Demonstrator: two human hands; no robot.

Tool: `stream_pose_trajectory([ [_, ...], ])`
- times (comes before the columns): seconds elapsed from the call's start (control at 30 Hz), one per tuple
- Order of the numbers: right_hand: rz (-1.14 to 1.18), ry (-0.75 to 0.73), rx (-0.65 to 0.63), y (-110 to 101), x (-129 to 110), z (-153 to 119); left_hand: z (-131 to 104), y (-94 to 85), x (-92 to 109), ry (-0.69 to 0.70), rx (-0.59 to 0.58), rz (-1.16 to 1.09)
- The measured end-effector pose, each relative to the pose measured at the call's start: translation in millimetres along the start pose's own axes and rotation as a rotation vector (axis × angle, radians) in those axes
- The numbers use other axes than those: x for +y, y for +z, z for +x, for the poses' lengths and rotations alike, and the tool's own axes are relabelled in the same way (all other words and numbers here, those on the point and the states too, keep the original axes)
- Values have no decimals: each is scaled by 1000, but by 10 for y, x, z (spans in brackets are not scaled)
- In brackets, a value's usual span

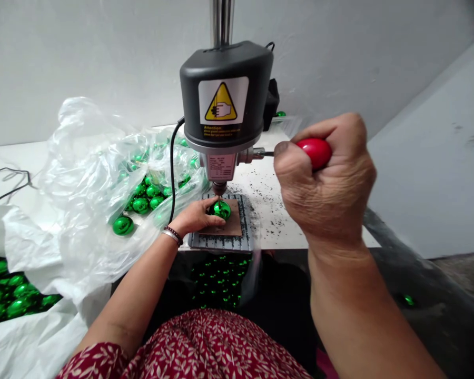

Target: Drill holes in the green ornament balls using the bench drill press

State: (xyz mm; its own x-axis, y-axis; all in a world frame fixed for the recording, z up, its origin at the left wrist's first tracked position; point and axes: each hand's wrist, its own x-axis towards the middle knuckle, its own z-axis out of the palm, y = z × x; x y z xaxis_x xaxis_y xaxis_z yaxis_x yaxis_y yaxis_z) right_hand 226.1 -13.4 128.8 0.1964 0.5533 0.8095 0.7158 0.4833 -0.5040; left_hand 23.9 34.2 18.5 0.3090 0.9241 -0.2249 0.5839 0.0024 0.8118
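Observation:
My left hand (pixel 199 216) grips a shiny green ball (pixel 222 210) between thumb and fingers, pressing it on a brown board (pixel 232 223). That board lies on the slotted grey base (pixel 215 242) of a drill press (pixel 226 95). The drill chuck (pixel 219 188) is right above the ball, and its thin bit reaches down to the ball's top; I cannot tell how deep. At the right, my right hand (pixel 326 179) is closed round the red knob (pixel 315 152) of the press's feed lever (pixel 266 153).
Several green balls (pixel 141 204) spill from a clear plastic bag (pixel 82 173) on the white table (pixel 284 221). One loose ball (pixel 123 225) lies nearer me. A white sack (pixel 35 337) at lower left holds more balls. Dark shavings are scattered right of the base. A black cable (pixel 173 168) hangs beside the press.

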Motion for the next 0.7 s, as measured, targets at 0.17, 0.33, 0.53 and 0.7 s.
stream_pose_trajectory([
  [0.17, 5, -7, -14, -10, -3, 0, 0, 5, -20, 3, 8, -13],
  [0.33, 5, 9, -32, -10, 8, 3, 1, 26, -57, 34, 25, -33],
  [0.53, 17, 19, -29, 3, -14, -2, -59, 152, -13, 3, 131, 58],
  [0.7, 8, 16, -10, 8, -8, -12, -132, 383, 41, -20, 328, 201],
])
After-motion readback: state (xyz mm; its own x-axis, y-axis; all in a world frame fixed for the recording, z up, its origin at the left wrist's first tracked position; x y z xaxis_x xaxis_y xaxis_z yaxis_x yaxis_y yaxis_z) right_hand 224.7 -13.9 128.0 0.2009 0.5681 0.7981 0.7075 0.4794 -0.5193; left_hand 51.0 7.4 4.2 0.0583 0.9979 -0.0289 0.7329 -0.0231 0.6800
